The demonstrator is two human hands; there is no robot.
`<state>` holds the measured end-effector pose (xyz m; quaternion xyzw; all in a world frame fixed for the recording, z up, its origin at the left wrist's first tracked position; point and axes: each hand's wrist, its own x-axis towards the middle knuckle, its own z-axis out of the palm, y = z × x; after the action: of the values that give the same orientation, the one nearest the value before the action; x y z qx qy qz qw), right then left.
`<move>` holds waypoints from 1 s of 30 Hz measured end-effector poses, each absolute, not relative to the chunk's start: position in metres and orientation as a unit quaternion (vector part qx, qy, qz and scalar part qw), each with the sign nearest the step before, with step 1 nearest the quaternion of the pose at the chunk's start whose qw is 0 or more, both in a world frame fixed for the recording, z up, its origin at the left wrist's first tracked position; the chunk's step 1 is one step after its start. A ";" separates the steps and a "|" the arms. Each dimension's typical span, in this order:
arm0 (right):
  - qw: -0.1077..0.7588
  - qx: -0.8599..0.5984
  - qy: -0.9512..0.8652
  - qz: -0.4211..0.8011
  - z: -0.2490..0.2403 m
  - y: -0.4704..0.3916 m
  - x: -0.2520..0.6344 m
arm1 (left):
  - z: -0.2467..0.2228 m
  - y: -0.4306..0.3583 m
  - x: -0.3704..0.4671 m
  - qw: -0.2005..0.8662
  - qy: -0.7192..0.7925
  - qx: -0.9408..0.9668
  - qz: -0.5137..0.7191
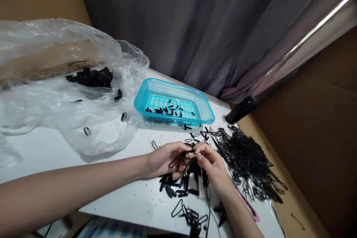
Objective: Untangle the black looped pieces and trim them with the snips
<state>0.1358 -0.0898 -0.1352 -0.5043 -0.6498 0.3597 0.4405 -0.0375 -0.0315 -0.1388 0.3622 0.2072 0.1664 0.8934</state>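
My left hand (pixel 167 158) is closed around several thin black cord loops (pixel 175 161), which hang between its fingers. Fingertips of my right hand (pixel 213 161) pinch the dark cord right beside the left fingertips; the exact piece there is too small to make out. Below both hands lies a heap of short black pieces (pixel 170 189) on the white table (pixel 122 193). More black loops (pixel 192 215) are scattered nearer the front edge. Just beyond the hands, small black pieces and loops (pixel 196 135) lie loose.
A blue plastic basket (pixel 208 113) with small black pieces stands behind the hands. A big tangle of black cords (pixel 248 156) lies to the right, near a pink-edged tool (pixel 252 208) and a black cylinder (pixel 241 109). Clear plastic bagging (pixel 55 108) covers the left side.
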 end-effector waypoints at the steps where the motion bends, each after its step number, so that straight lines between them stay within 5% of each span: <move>1: 0.440 -0.505 -0.642 0.373 -0.135 -0.090 0.136 | -0.138 -0.031 -0.038 0.893 0.204 0.363 0.171; 12: 0.409 -0.517 -0.634 0.404 -0.135 -0.098 0.134 | -0.145 -0.033 -0.037 0.861 0.200 0.439 0.163; 30: 0.408 -0.399 -0.497 0.654 -0.141 -0.098 0.125 | -0.144 -0.035 -0.038 0.891 0.208 0.376 0.148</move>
<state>0.1253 -0.0980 -0.1413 -0.3988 -0.4970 0.6539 0.4078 -0.0379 -0.0353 -0.1443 0.3764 0.2076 0.1479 0.8907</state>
